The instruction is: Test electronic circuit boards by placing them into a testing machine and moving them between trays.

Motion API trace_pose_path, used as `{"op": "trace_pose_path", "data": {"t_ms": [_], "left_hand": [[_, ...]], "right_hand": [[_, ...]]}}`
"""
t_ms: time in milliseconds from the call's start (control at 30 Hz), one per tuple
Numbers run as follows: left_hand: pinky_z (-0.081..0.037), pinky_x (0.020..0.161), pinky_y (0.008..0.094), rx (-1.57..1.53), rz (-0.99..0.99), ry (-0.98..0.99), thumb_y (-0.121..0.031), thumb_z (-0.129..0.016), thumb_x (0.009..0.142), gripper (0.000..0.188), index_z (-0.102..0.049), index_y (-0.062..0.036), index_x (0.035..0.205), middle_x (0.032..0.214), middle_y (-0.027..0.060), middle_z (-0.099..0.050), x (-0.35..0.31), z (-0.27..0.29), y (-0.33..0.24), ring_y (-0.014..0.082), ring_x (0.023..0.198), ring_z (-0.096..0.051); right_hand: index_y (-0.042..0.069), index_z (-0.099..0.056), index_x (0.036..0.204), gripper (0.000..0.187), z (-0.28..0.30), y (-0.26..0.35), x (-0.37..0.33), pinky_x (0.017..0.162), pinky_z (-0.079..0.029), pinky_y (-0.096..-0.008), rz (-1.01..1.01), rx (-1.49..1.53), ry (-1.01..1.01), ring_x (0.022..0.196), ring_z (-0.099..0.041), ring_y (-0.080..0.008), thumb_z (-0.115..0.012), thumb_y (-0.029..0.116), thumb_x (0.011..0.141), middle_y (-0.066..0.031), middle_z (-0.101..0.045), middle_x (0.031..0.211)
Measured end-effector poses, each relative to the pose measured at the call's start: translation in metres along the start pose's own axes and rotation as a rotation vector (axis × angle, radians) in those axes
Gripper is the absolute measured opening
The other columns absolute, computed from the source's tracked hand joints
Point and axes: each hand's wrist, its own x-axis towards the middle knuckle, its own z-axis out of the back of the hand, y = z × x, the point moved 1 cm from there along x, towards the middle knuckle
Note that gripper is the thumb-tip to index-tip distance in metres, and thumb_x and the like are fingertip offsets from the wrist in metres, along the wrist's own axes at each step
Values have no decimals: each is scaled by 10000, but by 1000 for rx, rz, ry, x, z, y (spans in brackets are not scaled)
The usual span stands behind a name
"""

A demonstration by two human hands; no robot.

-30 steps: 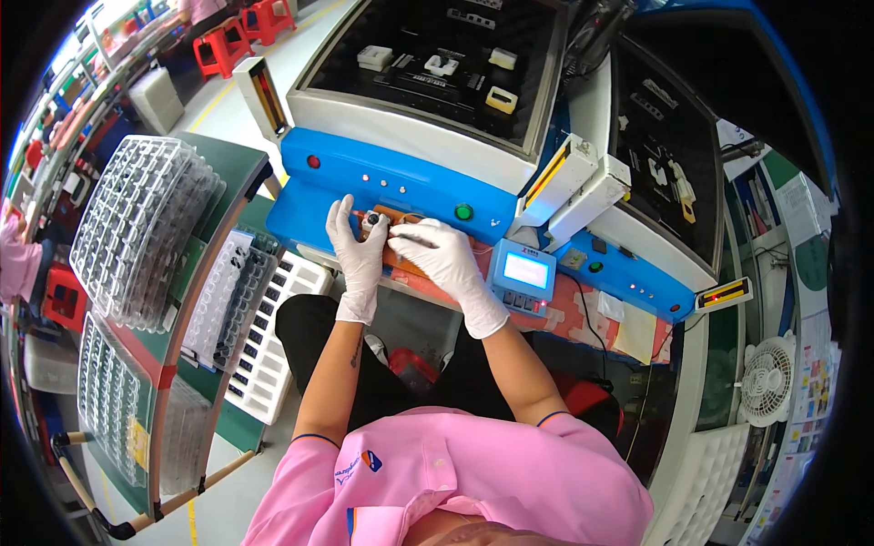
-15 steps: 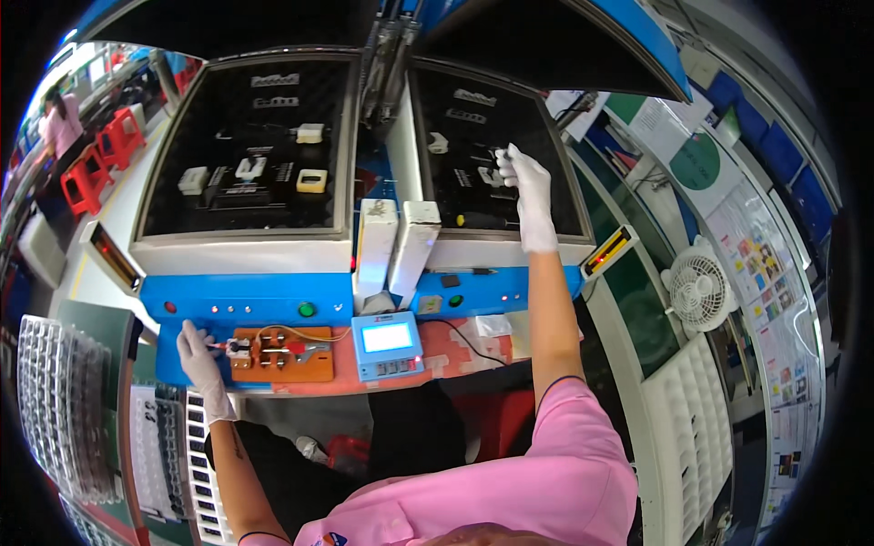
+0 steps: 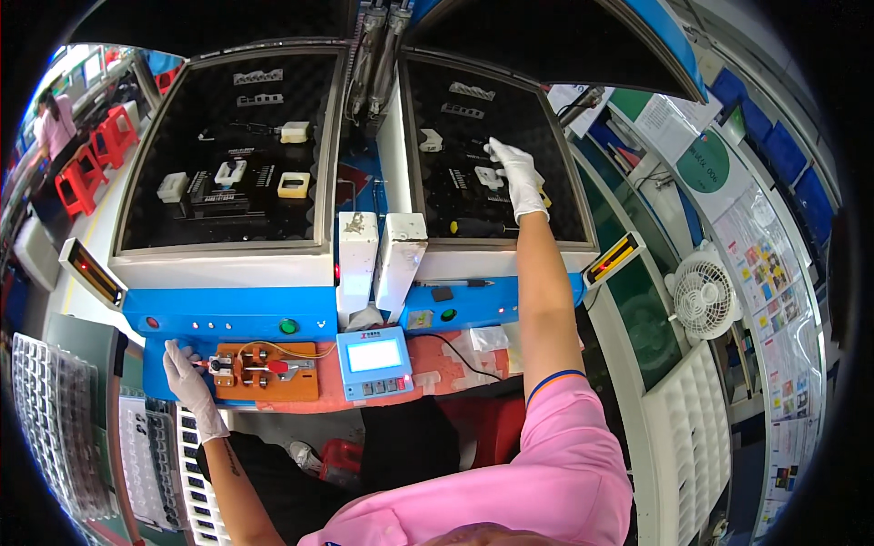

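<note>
My left hand (image 3: 188, 375), in a white glove, is at the left end of an orange clamp fixture (image 3: 266, 387). Its thumb side meets a small reddish end piece; what the bent fingers hold is too small to make out. My right hand (image 3: 517, 177), also gloved, reaches over the black foam bed (image 3: 437, 205) of the right-hand blue machine. Its fingers are drawn together toward the left; anything between them is hidden. Just left of its palm lies a white cut-out part (image 3: 489, 177). A yellow-and-black handled tool (image 3: 478, 227) rests nearer the bed's front edge.
A second black bed (image 3: 273, 218) with white and cream blocks is on the left. White posts (image 3: 401, 264) rise between the beds. A blue display box (image 3: 374, 364) stands beside the fixture. Raised lids overhang the back. Clear trays (image 3: 55, 428) are stacked left; a white fan (image 3: 703, 289) is right.
My right hand has turned, its fingers now pointing more to the left over the bed. My left hand stays by the fixture. The whole view has shifted slightly.
</note>
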Motion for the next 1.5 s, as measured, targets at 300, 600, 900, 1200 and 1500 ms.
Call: {"op": "trace_pose_path", "data": {"t_ms": [300, 600, 900, 1200, 1500], "left_hand": [[-407, 563, 194, -39, 4, 18, -467, -481, 949, 453, -581, -54, 1107, 829, 4, -569, -7, -4, -8, 56, 694, -505], [-414, 562, 193, -20, 2, 29, -448, -482, 953, 443, -581, -54, 1130, 860, 19, -588, -6, -7, -7, 60, 697, -512], [-449, 701, 235, -47, -367, -80, -257, -566, 933, 311, -580, -44, 1160, 983, 69, -602, -12, 0, -22, 122, 799, -546], [-418, 835, 424, 294, -1172, 948, -298, -691, 724, 473, -568, -27, 1091, 1065, 194, -559, -248, -165, -122, 344, 988, -519], [-411, 869, 449, 648, -1205, 970, -380, -651, 782, 585, -511, -3, 1207, 1190, 168, -540, -276, -197, -88, 364, 1062, -489]], "right_hand": [[150, -741, 892, 285, 12, -26, 26, 759, -440, -244, -81, -848, -13, 783, -654, -138, -717, 392, 744, -80, -702, 824], [128, -698, 1057, 435, 18, -39, 18, 832, -453, -310, 457, -1354, -204, 883, -651, -231, -544, 486, 863, -117, -691, 938], [3, -685, 1008, 446, 123, 52, -160, 606, -432, -288, 29, -358, -60, 708, -595, -138, -598, 419, 875, -83, -645, 776], [119, -617, 1178, 548, 191, -61, -223, 769, -506, -399, -85, -1211, -92, 873, -655, -307, -747, 357, 703, -166, -673, 943], [123, -653, 1122, 469, 182, -72, -227, 771, -507, -387, -36, -1141, -256, 879, -652, -303, -753, 316, 707, -162, -669, 982]]}}
